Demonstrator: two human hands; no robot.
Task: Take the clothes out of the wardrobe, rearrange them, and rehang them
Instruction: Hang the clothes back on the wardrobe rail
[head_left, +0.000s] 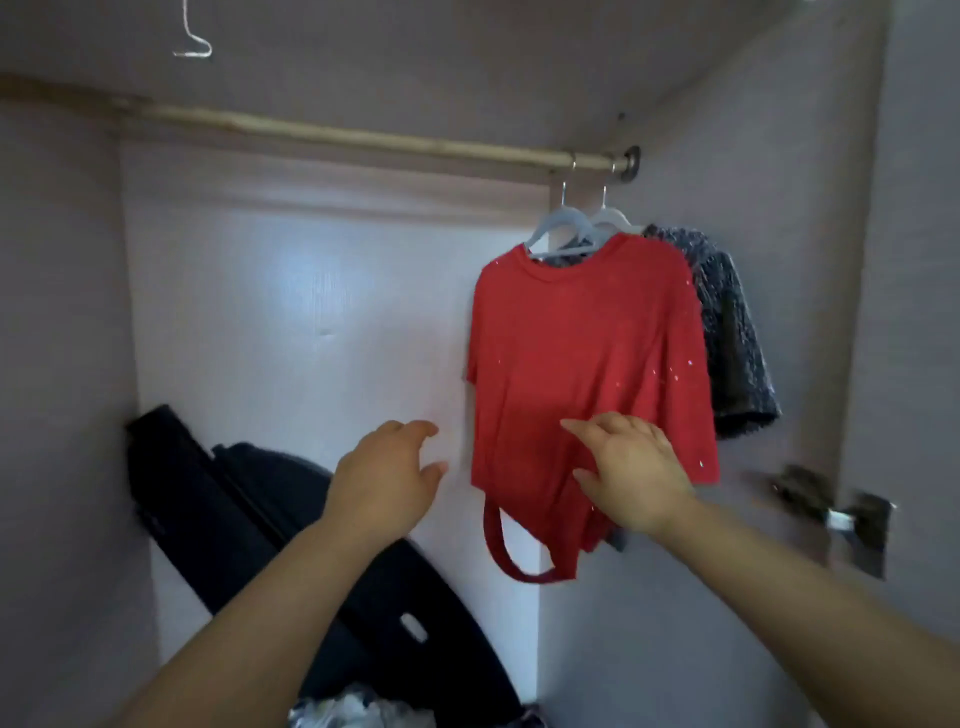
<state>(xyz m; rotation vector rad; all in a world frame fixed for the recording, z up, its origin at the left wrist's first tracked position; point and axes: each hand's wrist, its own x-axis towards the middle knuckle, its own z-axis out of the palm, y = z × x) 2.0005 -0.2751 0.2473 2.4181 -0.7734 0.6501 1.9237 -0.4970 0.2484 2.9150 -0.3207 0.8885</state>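
Both our hands were up inside the wardrobe, neither holding anything. Left hand: fingers loosely spread, empty, tips just short of the red T-shirt, whose left edge hung just right of them. Right hand: fingers relaxed and fanned over the shirt's lower front. We could not tell whether they touched the fabric.

The shirt hung above the fingers on a pale hanger, hooked on the rail at its far right end. A dark speckled garment hung right behind it on a white hanger, the two hangers crowding each other. A red fabric loop dangled from the hem, below and between both hands. A black suitcase leaned below the left fingers.

Risks as we judged them:
- Tugging the hem down could slip the shirt off the hanger's shoulders.
- Fingers could snag the loop and stretch it.
- Lifting the front hanger could drag the neighbouring one off the rail, since they sat so tight.
- A dropped shirt would likely land behind the suitcase.
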